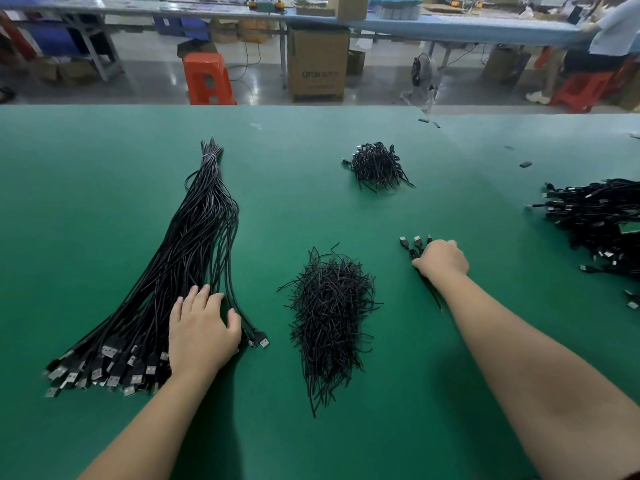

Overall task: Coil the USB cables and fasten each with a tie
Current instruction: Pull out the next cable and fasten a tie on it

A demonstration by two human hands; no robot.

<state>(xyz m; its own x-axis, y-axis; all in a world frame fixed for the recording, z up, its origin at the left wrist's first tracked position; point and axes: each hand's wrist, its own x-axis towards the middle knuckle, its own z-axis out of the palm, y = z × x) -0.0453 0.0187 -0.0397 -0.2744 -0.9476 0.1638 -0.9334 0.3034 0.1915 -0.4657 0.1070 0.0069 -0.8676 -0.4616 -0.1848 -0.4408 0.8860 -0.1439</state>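
A long bundle of black USB cables (194, 244) lies on the green table (104, 161), tied at its far end, plugs fanned out at the near left. My left hand (202, 327) rests on the bundle's near right side, fingers spread over the cables. A heap of black twist ties (330, 313) lies in the middle. My right hand (441, 259) grips a few coiled cables (414, 245), whose USB plugs stick out beyond my fingers. A second, smaller heap of ties (377, 166) sits farther back.
A pile of finished coiled cables (599, 220) lies at the right edge. Small black bits (525, 164) dot the far right of the table. Beyond the far edge stand an orange stool (206, 79), a cardboard box (317, 62) and another workbench with a seated person (609, 36).
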